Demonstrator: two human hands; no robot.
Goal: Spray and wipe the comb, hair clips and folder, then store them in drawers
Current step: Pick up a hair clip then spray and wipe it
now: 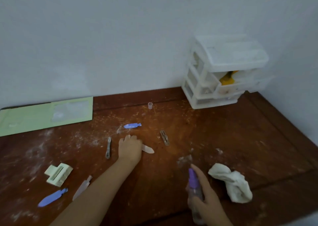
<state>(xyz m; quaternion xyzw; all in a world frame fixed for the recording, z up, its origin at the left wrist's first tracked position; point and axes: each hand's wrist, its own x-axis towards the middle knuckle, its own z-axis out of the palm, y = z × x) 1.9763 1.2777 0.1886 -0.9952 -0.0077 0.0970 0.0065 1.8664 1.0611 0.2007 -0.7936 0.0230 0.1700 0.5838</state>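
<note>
My left hand (pixel 130 148) lies over one end of a pink hair clip (pixel 148 149) at the middle of the dusty wooden table (pixel 223 139), fingers curled on it. A spray bottle (pixel 194 189) with a purple nozzle is gripped by my right hand (pixel 206 200) at the front right, index finger on top. Blue clips lie at the middle back (pixel 132 125) and the front left (pixel 52 198). Metal clips (pixel 108 147) (pixel 164 137) flank my left hand. Another pink clip (pixel 82 187) and a pale green claw clip (pixel 58 174) lie at the left. The green folder (pixel 34 120) rests at the back left.
A white drawer unit (pixel 222 74) stands in the back right corner, one drawer pulled out with something yellow inside. A crumpled white cloth (pixel 232 182) lies right of the bottle. A small clear cap (pixel 150 105) stands near the wall. White dust covers the table.
</note>
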